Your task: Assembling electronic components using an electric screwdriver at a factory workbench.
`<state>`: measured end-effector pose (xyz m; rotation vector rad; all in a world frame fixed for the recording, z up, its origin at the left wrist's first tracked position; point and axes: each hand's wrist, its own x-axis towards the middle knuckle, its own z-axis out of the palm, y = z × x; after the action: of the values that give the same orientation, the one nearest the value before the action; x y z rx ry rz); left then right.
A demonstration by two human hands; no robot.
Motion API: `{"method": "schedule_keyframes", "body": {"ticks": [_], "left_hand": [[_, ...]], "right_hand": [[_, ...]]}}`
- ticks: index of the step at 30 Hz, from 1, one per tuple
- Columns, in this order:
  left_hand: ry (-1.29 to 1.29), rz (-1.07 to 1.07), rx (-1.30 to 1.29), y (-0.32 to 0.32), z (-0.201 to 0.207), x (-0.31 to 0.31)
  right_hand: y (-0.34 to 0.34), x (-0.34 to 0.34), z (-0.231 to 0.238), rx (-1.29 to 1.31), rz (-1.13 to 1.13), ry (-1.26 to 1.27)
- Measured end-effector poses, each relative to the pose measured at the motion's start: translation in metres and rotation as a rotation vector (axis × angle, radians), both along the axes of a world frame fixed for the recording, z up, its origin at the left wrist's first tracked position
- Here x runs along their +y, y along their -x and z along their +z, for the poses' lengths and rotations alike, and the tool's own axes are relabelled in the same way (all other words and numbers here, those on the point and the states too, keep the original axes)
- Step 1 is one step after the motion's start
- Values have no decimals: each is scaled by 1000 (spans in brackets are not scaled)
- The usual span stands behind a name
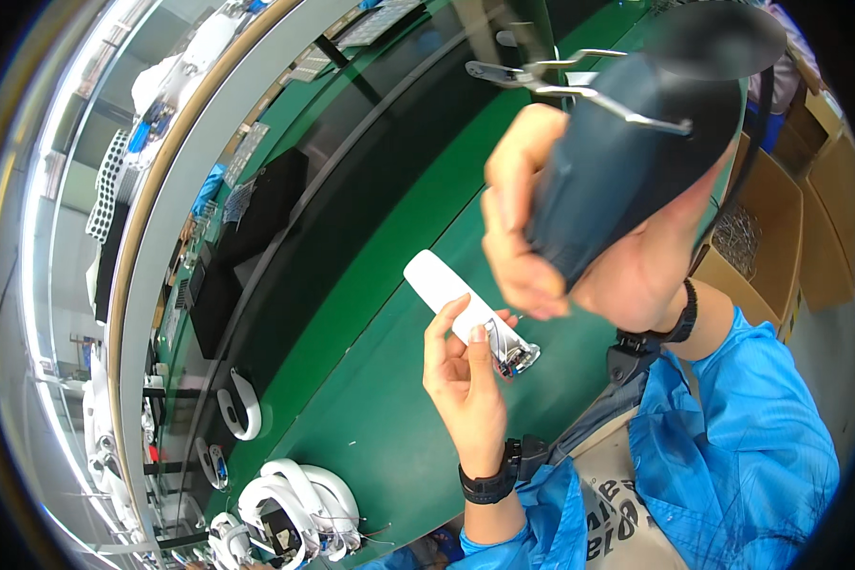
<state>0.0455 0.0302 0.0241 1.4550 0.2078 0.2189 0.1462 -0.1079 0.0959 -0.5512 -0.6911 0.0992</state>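
Note:
My left hand [470, 394] grips a long white plastic housing [442, 285] between thumb and fingers, above the green work surface. Small metal parts and electronics [518, 356] show at the housing's near right end. Raised close to the camera, my right hand [636, 275] wraps round a thick dark electric screwdriver [608, 171]. A metal wire hanger [579, 90] sits at its upper part, and its top is blurred. The screwdriver's working tip is hidden, and it is apart from the white housing.
White curved housings with loose wires [304, 503] lie at the lower left. Smaller white parts [242, 404] rest on the dark belt beyond the green surface [399, 418]. A raised shelf [176, 123] runs along the left. An open cardboard box [760, 218] with thin metal pieces stands at right.

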Motion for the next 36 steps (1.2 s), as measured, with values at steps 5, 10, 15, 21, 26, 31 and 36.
{"method": "schedule_keyframes", "body": {"ticks": [5, 10, 15, 21, 26, 31, 36], "left_hand": [[25, 33, -29, 3, -6, 3], [71, 8, -85, 5, -14, 8], [56, -19, -73, 5, -11, 10], [37, -34, -38, 6, -16, 14], [42, -28, -72, 4, -14, 8], [22, -9, -78, 5, -14, 11], [42, -5, -70, 5, -15, 12]], "right_hand": [[6, 27, 11, 57, 60, 51], [-3, 27, -5, -93, 194, 202], [1, 33, -1, -30, 143, 260], [6, 39, 11, 54, 10, 396], [2, 32, -3, -55, 147, 290], [4, 33, -2, -30, 159, 382], [6, 39, -5, -55, 65, 473]]}}
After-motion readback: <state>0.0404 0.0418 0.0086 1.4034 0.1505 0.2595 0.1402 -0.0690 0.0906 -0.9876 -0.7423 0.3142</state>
